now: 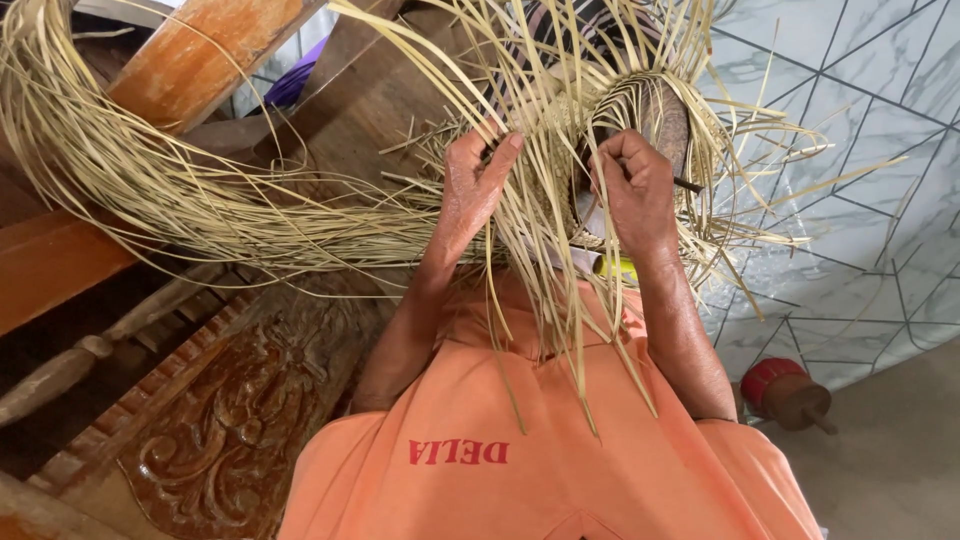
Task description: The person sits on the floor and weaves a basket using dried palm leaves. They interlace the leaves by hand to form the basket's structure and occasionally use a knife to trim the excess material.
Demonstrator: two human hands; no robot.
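fingers [497,158] of our left hand [470,195] pinched pale straw strips [540,250] of the half-woven round straw basket [640,110]; our right hand [635,190] gripped a thin dark tool [688,185] beside it. red lettering [458,452] crossed our orange shirt [560,470].

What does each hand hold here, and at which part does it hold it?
The left hand grips the half-woven pale straw piece at its near edge, among loose strands. The right hand pinches a thin dark stick-like tool near its middle.

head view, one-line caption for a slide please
Left hand and right hand work pale straw strips into a half-woven piece.
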